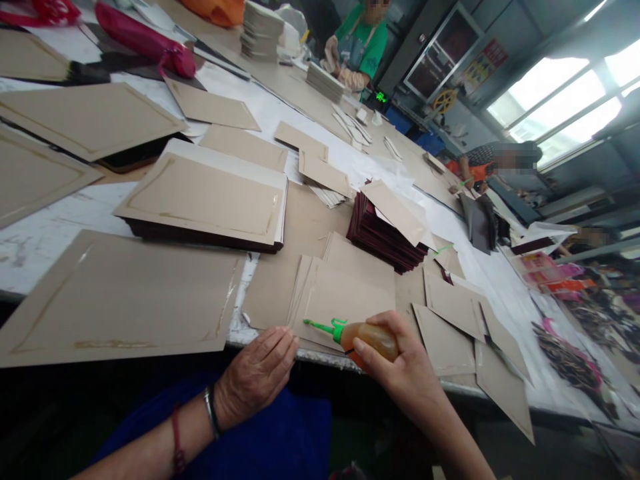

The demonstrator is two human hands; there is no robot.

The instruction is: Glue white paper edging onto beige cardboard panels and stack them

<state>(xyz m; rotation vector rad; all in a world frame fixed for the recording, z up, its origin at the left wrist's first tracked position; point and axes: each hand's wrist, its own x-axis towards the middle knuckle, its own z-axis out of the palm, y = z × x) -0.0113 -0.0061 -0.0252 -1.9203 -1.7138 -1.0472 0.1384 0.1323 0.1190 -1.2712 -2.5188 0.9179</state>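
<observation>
My right hand (405,363) is wrapped around an orange glue bottle (373,339) with a green nozzle that points left over a small stack of tan card pieces (345,290) at the table's front edge. My left hand (260,373) lies with fingers stretched out and together at the table's edge, its fingertips touching the lower left corner of that stack. A large tan card (120,300) with glue lines along its borders lies to the left of both hands.
More tan cards and a pile with dark undersides (205,200) cover the white table (30,240). A dark red stack (385,237) sits behind the small cards. Loose cards (470,333) overhang the right edge. Two other people (360,40) work at the far end.
</observation>
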